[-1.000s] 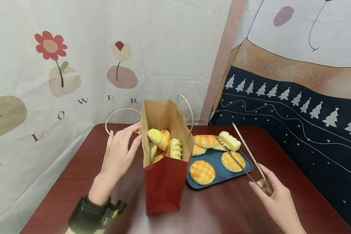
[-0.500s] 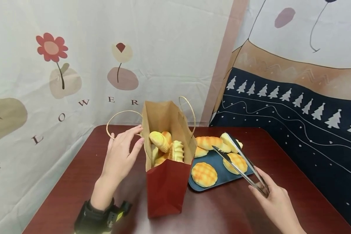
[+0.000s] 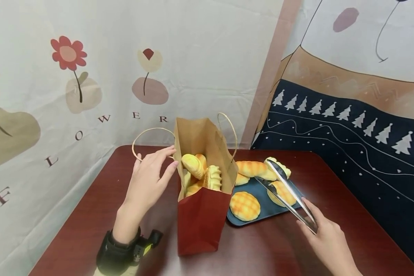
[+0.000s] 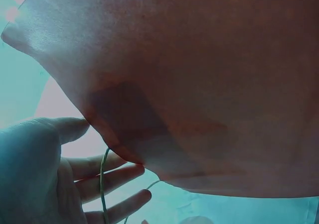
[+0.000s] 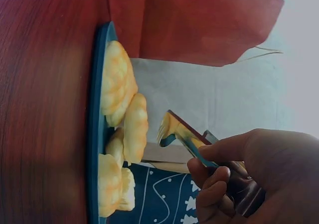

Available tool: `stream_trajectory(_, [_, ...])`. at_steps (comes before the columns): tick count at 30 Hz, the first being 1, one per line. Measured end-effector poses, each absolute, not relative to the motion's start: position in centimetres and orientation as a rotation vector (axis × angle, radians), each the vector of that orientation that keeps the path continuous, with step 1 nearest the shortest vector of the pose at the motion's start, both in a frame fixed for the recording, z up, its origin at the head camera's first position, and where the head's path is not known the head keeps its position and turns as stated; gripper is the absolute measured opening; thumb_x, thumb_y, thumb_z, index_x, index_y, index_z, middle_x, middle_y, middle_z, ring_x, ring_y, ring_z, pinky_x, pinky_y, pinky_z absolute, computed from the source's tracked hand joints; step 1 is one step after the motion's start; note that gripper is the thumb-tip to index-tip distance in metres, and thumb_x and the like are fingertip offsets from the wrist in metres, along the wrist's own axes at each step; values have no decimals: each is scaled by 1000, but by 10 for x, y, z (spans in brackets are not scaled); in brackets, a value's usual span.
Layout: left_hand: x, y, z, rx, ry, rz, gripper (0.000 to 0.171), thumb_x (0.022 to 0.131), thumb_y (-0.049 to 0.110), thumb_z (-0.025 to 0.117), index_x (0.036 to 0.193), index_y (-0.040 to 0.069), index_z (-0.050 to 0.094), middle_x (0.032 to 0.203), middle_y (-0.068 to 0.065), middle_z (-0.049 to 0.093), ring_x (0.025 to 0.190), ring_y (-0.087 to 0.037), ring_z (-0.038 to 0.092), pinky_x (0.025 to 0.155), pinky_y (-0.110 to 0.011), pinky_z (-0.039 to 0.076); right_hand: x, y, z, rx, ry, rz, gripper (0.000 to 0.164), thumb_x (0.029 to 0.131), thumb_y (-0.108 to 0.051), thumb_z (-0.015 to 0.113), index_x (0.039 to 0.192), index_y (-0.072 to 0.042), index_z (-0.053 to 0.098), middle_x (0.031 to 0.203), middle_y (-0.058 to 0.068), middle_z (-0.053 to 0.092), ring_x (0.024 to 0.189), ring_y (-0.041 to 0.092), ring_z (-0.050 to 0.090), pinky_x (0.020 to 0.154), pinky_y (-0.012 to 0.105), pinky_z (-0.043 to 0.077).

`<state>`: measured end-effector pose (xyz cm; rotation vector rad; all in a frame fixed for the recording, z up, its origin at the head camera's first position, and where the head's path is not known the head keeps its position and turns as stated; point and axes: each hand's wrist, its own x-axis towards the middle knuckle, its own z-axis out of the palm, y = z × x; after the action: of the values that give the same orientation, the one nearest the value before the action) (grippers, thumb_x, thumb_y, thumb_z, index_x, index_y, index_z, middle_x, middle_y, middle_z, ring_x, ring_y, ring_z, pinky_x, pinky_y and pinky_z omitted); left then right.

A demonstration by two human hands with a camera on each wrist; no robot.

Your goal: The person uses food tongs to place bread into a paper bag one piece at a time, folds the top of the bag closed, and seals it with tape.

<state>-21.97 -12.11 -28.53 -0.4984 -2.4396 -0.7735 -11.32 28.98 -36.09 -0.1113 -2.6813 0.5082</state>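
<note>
My left hand point(image 3: 148, 176) touches the left rim of a red paper bag point(image 3: 200, 226) with its fingertips, fingers loosely extended. One cord handle point(image 4: 103, 176) runs across those fingers in the left wrist view. Several bread rolls point(image 3: 192, 165) fill the bag, a ridged, cream-coloured one point(image 3: 214, 178) among them. In my right hand point(image 3: 329, 237) is a pair of metal tongs point(image 3: 290, 188), gripped near the hinged end with arms spread. Their tips hang over the back right of the blue tray point(image 3: 270, 210), above a round bun point(image 3: 285, 193), and grip nothing.
The tray beside the bag also carries another round bun point(image 3: 245, 207) in front, an oblong roll point(image 3: 251, 168) behind, and a pale bread piece point(image 3: 287, 173) at the back right corner. A dark red table point(image 3: 262, 249) lies beneath; printed cloths point(image 3: 207, 69) hang behind it.
The tongs have come down over the tray's right side, and their arms have drawn closer together. The left hand stays at the bag's rim. The head view has shifted slightly.
</note>
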Motion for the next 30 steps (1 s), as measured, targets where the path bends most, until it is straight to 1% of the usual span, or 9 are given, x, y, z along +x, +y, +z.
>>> stream_trajectory(1, [-220,-121,-285,-500,-2440,-776,41,96,40,51,131,18,57,136,0,57,123,-27,51,108,-64,18,-114,290,-362,-87,-2666,481,67,77,-14,76,137,-13,47,93,22,71,75,29,68,57,44,51])
stream_trajectory(2, [-220,-121,-285,-501,-2439,-778,41,96,40,51,131,18,57,136,0,57,123,-27,51,108,-64,18,-116,290,-363,-64,-2657,454,67,76,-14,76,137,-13,48,94,25,70,73,29,66,55,45,49])
stream_trajectory(5, [-221,-122,-285,-503,-2433,-778,42,96,41,51,131,19,57,136,1,57,123,-27,51,109,-64,19,-122,290,-365,-10,-2649,353,68,75,-14,76,137,-13,48,98,28,68,68,29,63,50,43,45])
stream_trajectory(8, [-222,-122,-283,-509,-2425,-776,42,96,42,51,131,19,57,135,1,57,123,-26,52,108,-63,20,-131,289,-365,14,-2683,259,69,76,-15,74,139,-14,46,105,26,67,70,32,64,49,43,45])
stream_trajectory(11, [-223,-122,-281,-513,-2422,-774,42,96,42,51,131,19,57,136,1,57,123,-26,52,108,-63,20,-139,287,-364,26,-2715,161,67,78,-15,72,139,-13,45,108,23,68,70,33,65,48,44,46])
stream_trajectory(17, [-225,-122,-281,-517,-2418,-779,42,95,41,52,130,19,57,136,2,57,123,-26,51,109,-63,19,-154,278,-364,65,-2648,33,62,76,-13,73,133,-15,49,89,16,69,51,26,57,38,36,35])
stream_trajectory(23, [-222,-120,-284,-504,-2421,-762,41,95,42,53,129,20,58,135,5,57,123,-25,52,108,-64,20,-165,269,-366,40,-2685,-58,58,79,-12,70,133,-19,49,73,10,60,45,21,49,36,30,31])
stream_trajectory(27, [-220,-121,-285,-498,-2433,-764,42,95,44,51,129,20,58,136,4,57,123,-25,52,108,-64,20,-171,265,-367,21,-2748,-115,60,81,-7,68,135,-22,47,70,8,56,45,19,46,36,30,33])
stream_trajectory(30, [-220,-122,-286,-495,-2445,-778,42,95,43,51,130,20,57,135,4,57,124,-26,52,109,-64,19,-173,262,-369,29,-2761,-143,63,80,-3,67,137,-21,45,79,11,58,46,20,47,36,31,35])
